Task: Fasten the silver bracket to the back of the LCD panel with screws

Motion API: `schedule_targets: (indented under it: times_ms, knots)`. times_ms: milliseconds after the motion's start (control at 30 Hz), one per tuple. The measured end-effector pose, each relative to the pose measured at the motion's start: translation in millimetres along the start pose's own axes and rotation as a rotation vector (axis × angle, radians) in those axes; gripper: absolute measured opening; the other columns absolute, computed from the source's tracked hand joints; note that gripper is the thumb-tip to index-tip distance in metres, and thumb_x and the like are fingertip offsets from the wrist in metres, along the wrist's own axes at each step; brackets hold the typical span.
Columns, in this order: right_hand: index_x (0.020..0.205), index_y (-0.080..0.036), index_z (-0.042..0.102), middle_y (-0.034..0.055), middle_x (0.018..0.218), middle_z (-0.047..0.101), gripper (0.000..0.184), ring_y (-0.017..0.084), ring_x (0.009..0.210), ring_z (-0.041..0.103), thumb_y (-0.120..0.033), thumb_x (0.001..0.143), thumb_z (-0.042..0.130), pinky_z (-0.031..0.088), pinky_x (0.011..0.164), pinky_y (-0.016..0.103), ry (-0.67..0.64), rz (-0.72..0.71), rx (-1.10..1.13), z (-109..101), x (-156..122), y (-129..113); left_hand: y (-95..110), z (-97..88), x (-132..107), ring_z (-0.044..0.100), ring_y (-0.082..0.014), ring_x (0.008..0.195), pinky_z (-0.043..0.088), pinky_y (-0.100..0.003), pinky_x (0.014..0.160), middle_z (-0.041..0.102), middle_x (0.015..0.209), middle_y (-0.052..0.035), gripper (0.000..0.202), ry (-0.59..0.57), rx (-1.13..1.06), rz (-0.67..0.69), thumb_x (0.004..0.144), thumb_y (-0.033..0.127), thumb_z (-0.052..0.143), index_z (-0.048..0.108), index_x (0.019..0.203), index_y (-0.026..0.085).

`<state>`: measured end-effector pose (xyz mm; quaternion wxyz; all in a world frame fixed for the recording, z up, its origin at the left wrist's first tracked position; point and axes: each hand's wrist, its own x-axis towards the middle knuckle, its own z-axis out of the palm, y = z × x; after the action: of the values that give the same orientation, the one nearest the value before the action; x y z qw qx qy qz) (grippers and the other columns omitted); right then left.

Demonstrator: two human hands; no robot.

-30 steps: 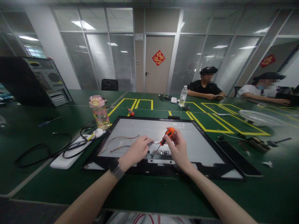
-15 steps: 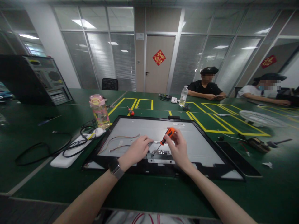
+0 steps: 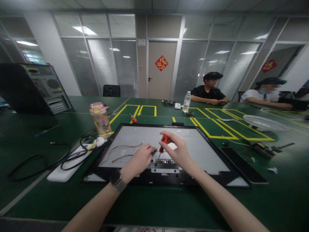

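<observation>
In my right hand (image 3: 177, 146) is an orange and black screwdriver (image 3: 164, 140), its shaft angled down to the left. The tip meets, or nearly meets, a metal bracket (image 3: 166, 170) at the near edge of a display panel (image 3: 205, 151). That panel lies flat, grey back up, in a black frame. My left hand (image 3: 142, 158), with a watch on the wrist, rests at the bracket's left end. Its fingers are pinched together, and whatever they hold is hidden. Thin cables (image 3: 125, 157) lie on the panel to the left.
A white power strip (image 3: 64, 167) with black cords and a pink-lidded bottle (image 3: 100, 120) stand left. Right of the panel lie a dark flat slab (image 3: 243, 165) and a small device (image 3: 263, 150). A computer case (image 3: 36, 87) is far left. Two people sit across at the right.
My right hand has shifted left and the screwdriver stands more upright. The whole view has tilted slightly up. My left hand stays by the bracket.
</observation>
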<state>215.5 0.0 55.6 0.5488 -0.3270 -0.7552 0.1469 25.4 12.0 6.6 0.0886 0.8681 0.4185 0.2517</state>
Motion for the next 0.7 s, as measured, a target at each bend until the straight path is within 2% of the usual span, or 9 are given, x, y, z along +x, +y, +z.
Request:
schedule_targets:
  times_ms: [100, 167, 233, 333, 400, 500, 567, 633, 700]
  knots:
    - [0.122, -0.025, 0.061, 0.0068, 0.107, 0.069, 0.030, 0.019, 0.093, 0.069, -0.028, 0.095, 0.046, 0.056, 0.084, 0.037, -0.093, 0.045, 0.152, 1, 7, -4, 2, -1.7, 1, 0.058, -0.0203, 0.096, 0.047, -0.035, 0.092, 0.060, 0.099, -0.0074, 0.035, -0.009, 0.015, -0.013, 0.083, 0.001, 0.040, 0.062, 0.107, 0.016]
    - [0.118, -0.025, 0.063, 0.0067, 0.106, 0.070, 0.029, 0.020, 0.093, 0.069, -0.029, 0.095, 0.047, 0.057, 0.082, 0.036, -0.133, 0.089, 0.253, 2, 11, -6, 2, -2.1, 1, 0.058, -0.0201, 0.095, 0.047, -0.035, 0.092, 0.060, 0.099, -0.0073, 0.035, -0.010, 0.020, -0.023, 0.083, 0.001, 0.040, 0.062, 0.105, 0.017]
    - [0.109, -0.024, 0.068, 0.0057, 0.098, 0.071, 0.022, 0.020, 0.089, 0.069, -0.030, 0.090, 0.057, 0.057, 0.080, 0.035, -0.074, 0.109, 0.261, 5, 11, -5, 2, -1.7, 1, 0.058, -0.0196, 0.095, 0.047, -0.035, 0.092, 0.060, 0.100, -0.0068, 0.035, -0.009, 0.010, -0.030, 0.083, 0.000, 0.040, 0.062, 0.105, 0.018]
    - [0.093, -0.024, 0.071, 0.0034, 0.088, 0.066, 0.014, 0.018, 0.080, 0.064, -0.031, 0.081, 0.070, 0.055, 0.076, 0.032, 0.094, 0.088, 0.219, 8, 7, 0, 0, 0.3, 0, 0.058, -0.0193, 0.096, 0.046, -0.035, 0.093, 0.060, 0.102, -0.0063, 0.038, -0.005, -0.011, -0.012, 0.081, 0.000, 0.040, 0.062, 0.106, 0.018]
    - [0.094, -0.024, 0.071, 0.0030, 0.086, 0.063, 0.014, 0.018, 0.080, 0.062, -0.034, 0.084, 0.066, 0.054, 0.076, 0.033, 0.141, 0.089, 0.208, 8, 2, 2, 0, 1.3, 0, 0.057, -0.0197, 0.098, 0.046, -0.035, 0.094, 0.061, 0.102, -0.0067, 0.040, 0.005, -0.017, 0.000, 0.081, -0.001, 0.039, 0.062, 0.108, 0.017]
    - [0.109, -0.026, 0.067, 0.0052, 0.098, 0.065, 0.025, 0.019, 0.087, 0.065, -0.038, 0.093, 0.051, 0.054, 0.080, 0.036, 0.081, 0.152, 0.302, 4, -4, 2, -1, 0.3, 1, 0.058, -0.0199, 0.099, 0.046, -0.035, 0.094, 0.062, 0.103, -0.0079, 0.042, 0.014, -0.056, -0.007, 0.081, 0.001, 0.038, 0.063, 0.110, 0.016]
    - [0.115, -0.026, 0.064, 0.0053, 0.099, 0.067, 0.029, 0.020, 0.086, 0.067, -0.040, 0.094, 0.051, 0.055, 0.080, 0.037, 0.024, 0.197, 0.384, 0, -6, 2, -3, -2.7, 2, 0.059, -0.0192, 0.100, 0.046, -0.034, 0.094, 0.063, 0.106, -0.0077, 0.042, -0.004, -0.124, -0.009, 0.081, 0.002, 0.038, 0.064, 0.111, 0.017]
    - [0.112, -0.025, 0.065, 0.0036, 0.089, 0.067, 0.028, 0.019, 0.079, 0.067, -0.041, 0.090, 0.057, 0.056, 0.076, 0.035, 0.027, 0.207, 0.388, -2, -6, 3, -7, -7.1, 2, 0.059, -0.0186, 0.104, 0.045, -0.033, 0.097, 0.064, 0.111, -0.0070, 0.045, -0.054, -0.202, 0.001, 0.079, 0.002, 0.041, 0.065, 0.113, 0.018]
    - [0.100, -0.024, 0.069, 0.0019, 0.082, 0.064, 0.023, 0.017, 0.073, 0.064, -0.041, 0.085, 0.064, 0.055, 0.071, 0.032, 0.077, 0.197, 0.349, -3, -5, 5, -12, -12.5, 2, 0.058, -0.0197, 0.111, 0.043, -0.034, 0.101, 0.062, 0.120, -0.0070, 0.052, -0.128, -0.257, 0.014, 0.074, 0.003, 0.046, 0.062, 0.121, 0.019]
